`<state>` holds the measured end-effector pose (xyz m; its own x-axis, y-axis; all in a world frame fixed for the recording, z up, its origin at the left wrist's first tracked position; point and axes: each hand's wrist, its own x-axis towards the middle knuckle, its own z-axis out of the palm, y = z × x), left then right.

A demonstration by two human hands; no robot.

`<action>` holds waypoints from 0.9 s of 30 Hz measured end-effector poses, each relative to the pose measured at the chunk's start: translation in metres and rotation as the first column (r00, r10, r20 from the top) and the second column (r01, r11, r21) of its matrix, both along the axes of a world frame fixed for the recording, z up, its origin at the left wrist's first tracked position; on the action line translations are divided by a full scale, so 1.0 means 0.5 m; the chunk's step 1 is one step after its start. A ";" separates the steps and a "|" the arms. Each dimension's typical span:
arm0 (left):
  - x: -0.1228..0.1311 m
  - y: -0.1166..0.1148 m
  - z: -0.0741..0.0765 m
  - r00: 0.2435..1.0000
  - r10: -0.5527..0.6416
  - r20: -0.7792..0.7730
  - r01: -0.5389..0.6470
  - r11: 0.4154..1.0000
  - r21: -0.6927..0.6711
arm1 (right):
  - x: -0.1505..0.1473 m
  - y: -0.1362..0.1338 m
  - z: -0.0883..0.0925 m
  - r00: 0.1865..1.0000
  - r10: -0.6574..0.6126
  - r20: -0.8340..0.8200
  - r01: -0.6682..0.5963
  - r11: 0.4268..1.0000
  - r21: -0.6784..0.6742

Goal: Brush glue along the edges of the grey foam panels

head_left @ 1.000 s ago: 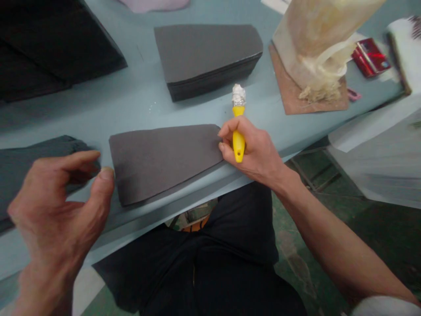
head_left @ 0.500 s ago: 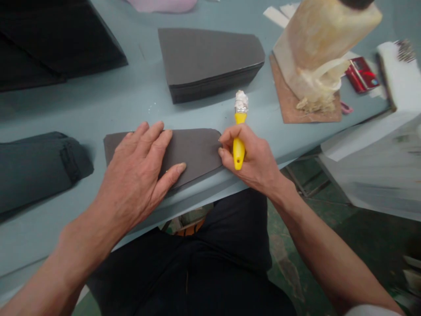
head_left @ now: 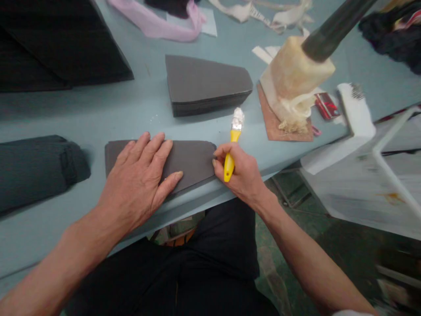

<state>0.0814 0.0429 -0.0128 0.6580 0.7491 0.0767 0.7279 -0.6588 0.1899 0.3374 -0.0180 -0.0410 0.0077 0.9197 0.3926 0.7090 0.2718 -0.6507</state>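
My left hand [head_left: 141, 169] lies flat, fingers spread, on a dark grey tapered sheet [head_left: 192, 160] at the table's near edge. My right hand [head_left: 241, 171] grips a paintbrush [head_left: 235, 135] with a yellow handle, its bristles caked in white and pointing away from me. The thumb and index fingertip of that hand touch the rounded right end of the grey sheet. Whether they pinch its edge I cannot tell. Behind the sheet sits a thick stack of similar grey pieces [head_left: 207, 81].
A glue-crusted plastic container [head_left: 289, 72] stands on a brown board [head_left: 271, 127] at the right. Beside it lies a red packet [head_left: 326, 106]. Folded dark fabric [head_left: 39, 169] rests at the left, a large black stack [head_left: 66, 44] behind it. Pink cloth [head_left: 158, 24] lies at the back.
The view has shifted, showing more of the table's back and the container's dark top. Both hands keep their places on the grey sheet, and the brush stays in my right hand.
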 end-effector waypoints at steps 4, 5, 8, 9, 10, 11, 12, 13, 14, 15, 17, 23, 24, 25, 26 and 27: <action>0.003 0.000 -0.009 1.000 0.013 0.011 -0.013 0.999 0.031 | 0.000 -0.008 0.007 0.980 -0.089 0.179 0.081 0.995 0.052; 0.004 0.000 -0.012 1.000 0.015 0.012 -0.016 0.999 0.039 | 0.000 -0.009 0.011 0.970 -0.119 0.213 0.104 0.992 0.077; 0.006 0.000 -0.017 1.000 0.022 0.012 -0.023 0.999 0.039 | -0.008 -0.009 0.027 0.958 -0.163 0.235 0.131 0.980 0.147; 0.007 0.000 -0.018 1.000 0.025 0.010 -0.025 0.999 0.035 | -0.015 -0.006 0.033 0.965 -0.148 0.214 0.113 0.980 0.164; 0.008 0.000 -0.018 1.000 0.029 0.008 -0.029 0.999 0.032 | -0.023 -0.002 0.037 0.976 -0.117 0.186 0.084 0.981 0.177; 0.009 -0.001 -0.017 0.999 0.032 0.006 -0.032 0.999 0.031 | -0.033 0.004 0.040 0.985 -0.072 0.154 0.042 0.982 0.187; 0.010 -0.002 -0.017 0.999 0.036 0.002 -0.036 0.999 0.029 | -0.043 0.010 0.040 0.992 -0.021 0.123 -0.003 0.982 0.189; 0.011 -0.004 -0.016 0.999 0.039 -0.002 -0.039 0.999 0.026 | -0.054 0.018 0.038 0.995 0.030 0.096 -0.047 0.982 0.184; 0.012 -0.005 -0.014 0.999 0.043 -0.008 -0.043 0.999 0.021 | -0.063 0.025 0.033 0.995 0.071 0.076 -0.084 0.982 0.172; 0.013 -0.007 -0.013 0.999 0.048 -0.013 -0.048 0.999 0.016 | -0.072 0.033 0.026 0.993 0.101 0.062 -0.110 0.982 0.154; 0.014 -0.010 -0.010 0.998 0.054 -0.027 -0.054 0.999 0.006 | -0.084 0.045 0.007 0.990 0.134 0.046 -0.139 0.983 0.121; 0.016 -0.018 -0.001 0.998 0.043 -0.042 -0.043 0.999 -0.014 | -0.082 0.049 -0.032 0.980 0.195 0.046 -0.198 0.976 0.086; 0.016 -0.019 0.000 0.998 0.044 -0.039 -0.045 0.999 -0.016 | -0.080 0.048 -0.033 0.979 0.199 0.047 -0.203 0.976 0.085; 0.016 -0.020 0.002 0.998 0.049 -0.037 -0.050 0.999 -0.019 | -0.079 0.047 -0.033 0.978 0.201 0.048 -0.204 0.976 0.080; 0.016 -0.020 0.003 0.998 0.057 -0.036 -0.058 0.998 -0.021 | -0.078 0.046 -0.032 0.978 0.200 0.049 -0.204 0.976 0.074; 0.015 -0.021 0.004 0.997 0.067 -0.037 -0.068 0.997 -0.024 | -0.078 0.046 -0.032 0.979 0.199 0.052 -0.203 0.977 0.067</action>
<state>0.0887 0.0323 -0.0109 0.6077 0.7934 0.0347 0.7773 -0.6032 0.1788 0.2986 0.0051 -0.0569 -0.1937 0.8701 0.4532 0.6632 0.4566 -0.5930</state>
